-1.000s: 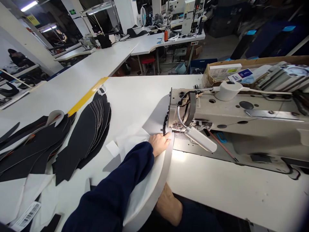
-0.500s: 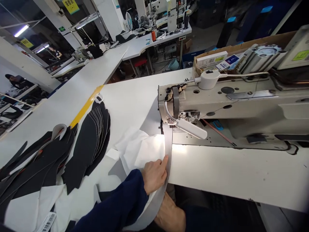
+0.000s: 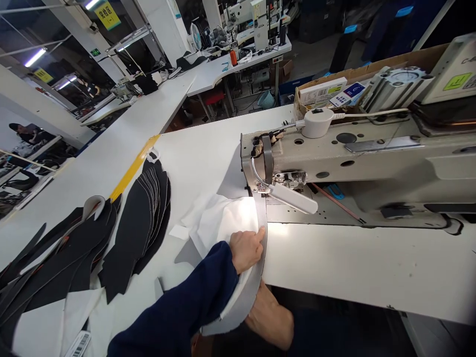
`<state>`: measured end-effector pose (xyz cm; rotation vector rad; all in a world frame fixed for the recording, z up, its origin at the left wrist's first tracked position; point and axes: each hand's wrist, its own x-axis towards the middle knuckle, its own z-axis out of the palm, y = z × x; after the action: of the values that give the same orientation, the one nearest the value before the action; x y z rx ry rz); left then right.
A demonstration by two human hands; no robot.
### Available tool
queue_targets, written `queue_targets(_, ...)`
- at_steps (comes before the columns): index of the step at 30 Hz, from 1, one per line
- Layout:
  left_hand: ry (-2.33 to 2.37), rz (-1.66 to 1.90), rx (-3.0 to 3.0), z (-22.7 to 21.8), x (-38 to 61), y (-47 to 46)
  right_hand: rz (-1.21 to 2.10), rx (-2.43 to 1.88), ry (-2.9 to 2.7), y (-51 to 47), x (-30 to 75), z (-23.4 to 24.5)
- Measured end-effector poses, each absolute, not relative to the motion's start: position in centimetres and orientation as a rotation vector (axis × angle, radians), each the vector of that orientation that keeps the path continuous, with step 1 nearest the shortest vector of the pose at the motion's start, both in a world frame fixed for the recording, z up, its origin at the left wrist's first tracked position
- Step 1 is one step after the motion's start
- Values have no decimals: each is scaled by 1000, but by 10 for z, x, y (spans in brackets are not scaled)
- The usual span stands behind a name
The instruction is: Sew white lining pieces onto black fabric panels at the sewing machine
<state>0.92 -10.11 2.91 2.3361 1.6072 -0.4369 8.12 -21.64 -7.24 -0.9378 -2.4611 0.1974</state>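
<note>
A curved grey fabric piece (image 3: pixel 238 317) with white cloth (image 3: pixel 211 218) on it runs up to the needle area of a sewing machine (image 3: pixel 290 153). My left hand (image 3: pixel 246 250), in a navy sleeve, rests on top of this fabric just below the needle. Its index finger presses the right-hand edge, and the other fingers are curled in against the cloth. Lower down, past the table's front edge, my right hand (image 3: pixel 269 317) is at the underside of the fabric. Its fingers are hidden by the fabric, so their grip does not show.
Stacks of dark curved pieces (image 3: pixel 137 218) lie on the left of the white table (image 3: pixel 316 253), by a yellow tape strip (image 3: pixel 134 168). A small white lamp (image 3: pixel 293 198) hangs in front of the machine. Behind it stands a carton (image 3: pixel 301 101) with boxes.
My left hand has slid slightly up and right with the fabric, nearer the needle. The fabric's lower end has come up too, and my right hand has shifted a little to the right.
</note>
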Motion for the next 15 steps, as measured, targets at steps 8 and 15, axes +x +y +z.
queue_targets(8,1621,-370,2382,23,12,-71,8,-874,-2472,-179,98,-48)
queue_targets(15,1655,-406,2368,27,17,-36,45,-826,-2569,-146,110,-31)
